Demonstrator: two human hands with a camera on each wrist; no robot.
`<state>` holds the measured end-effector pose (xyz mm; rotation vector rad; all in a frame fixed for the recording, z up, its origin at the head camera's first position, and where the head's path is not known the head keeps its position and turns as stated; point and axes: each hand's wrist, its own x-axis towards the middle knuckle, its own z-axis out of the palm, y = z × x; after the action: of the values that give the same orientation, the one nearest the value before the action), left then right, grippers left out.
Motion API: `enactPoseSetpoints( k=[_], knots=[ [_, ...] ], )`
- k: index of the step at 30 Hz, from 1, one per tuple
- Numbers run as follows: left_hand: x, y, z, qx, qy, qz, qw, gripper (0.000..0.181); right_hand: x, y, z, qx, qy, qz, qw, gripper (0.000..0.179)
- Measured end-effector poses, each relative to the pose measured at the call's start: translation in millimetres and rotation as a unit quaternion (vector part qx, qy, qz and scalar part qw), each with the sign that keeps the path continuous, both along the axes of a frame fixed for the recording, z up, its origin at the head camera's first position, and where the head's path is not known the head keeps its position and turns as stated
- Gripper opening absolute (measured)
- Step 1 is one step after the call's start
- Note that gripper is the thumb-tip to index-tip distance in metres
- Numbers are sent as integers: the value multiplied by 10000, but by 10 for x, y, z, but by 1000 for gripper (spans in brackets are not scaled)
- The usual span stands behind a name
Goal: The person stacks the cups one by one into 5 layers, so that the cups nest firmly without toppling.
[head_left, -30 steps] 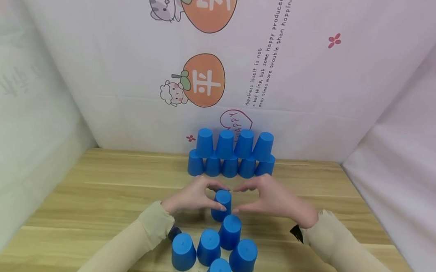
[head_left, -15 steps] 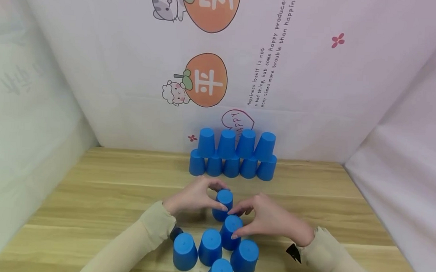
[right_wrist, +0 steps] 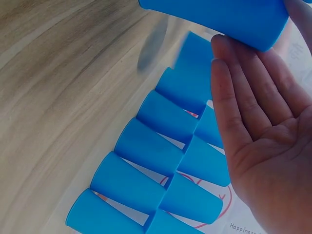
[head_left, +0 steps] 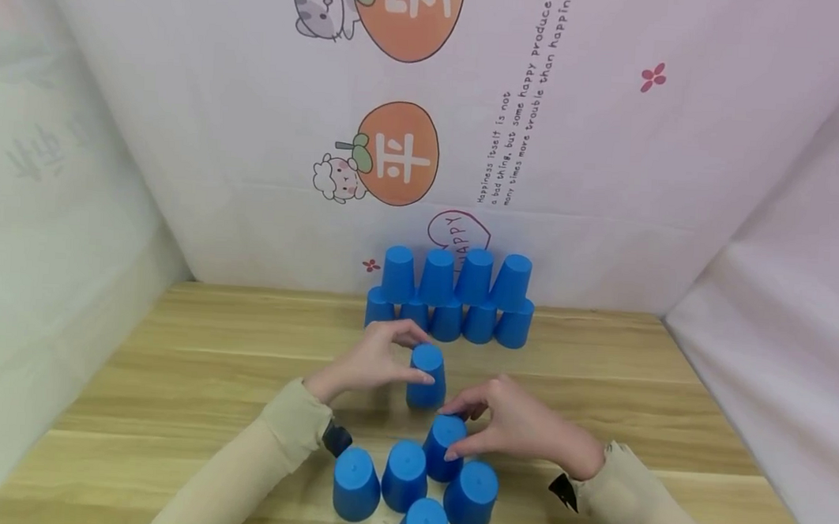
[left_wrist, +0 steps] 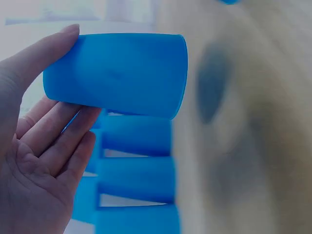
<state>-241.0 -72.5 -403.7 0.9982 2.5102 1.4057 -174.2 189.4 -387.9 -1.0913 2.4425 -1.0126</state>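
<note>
In the head view my left hand [head_left: 364, 360] holds an upside-down blue cup [head_left: 426, 383] between thumb and fingers, in front of the stacked cups. The left wrist view shows this cup [left_wrist: 117, 73] raised, its rim apart from the tabletop and a dark shadow beyond it. My right hand [head_left: 528, 427] has thumb and fingertips around a second upside-down blue cup [head_left: 444, 449], nearer to me. In the right wrist view part of that cup [right_wrist: 229, 19] crosses the top edge. Whether it touches the table cannot be told.
At the back, upside-down blue cups stand in two tiers, an upper row [head_left: 437, 279] on a lower row [head_left: 447, 323]. Several loose cups [head_left: 404, 479] stand upside down near the front. A printed white cloth [head_left: 573, 183] hangs behind the wooden table [head_left: 230, 347].
My right hand has come down and toward me, from beside the farther cup to the nearer one. Lately my left hand has lifted its cup and moved it slightly toward the back stack.
</note>
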Motion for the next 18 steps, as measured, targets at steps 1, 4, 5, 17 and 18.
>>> enactPoseSetpoints(
  k=[1, 4, 5, 17, 18],
  knots=[
    [-9, -19, 49, 87, 80, 58, 9999, 46, 0, -2, 0, 4, -14, -13, 10000, 46],
    [-30, -92, 223, 388, 308, 224, 9985, 48, 2, -10, -12, -17, -61, -4, 10000, 46],
    [-38, -118, 288, 492, 350, 277, 9978, 48, 4, -11, -18, -42, -76, 5, 10000, 46],
    [-369, -171, 1003, 977, 1350, 1070, 9802, 52, 7, 5, -56, -210, -2, 41, 9998, 45],
    [-413, -163, 1038, 950, 1370, 1133, 9795, 53, 6, 4, -59, -210, -6, 39, 9998, 45]
  ],
)
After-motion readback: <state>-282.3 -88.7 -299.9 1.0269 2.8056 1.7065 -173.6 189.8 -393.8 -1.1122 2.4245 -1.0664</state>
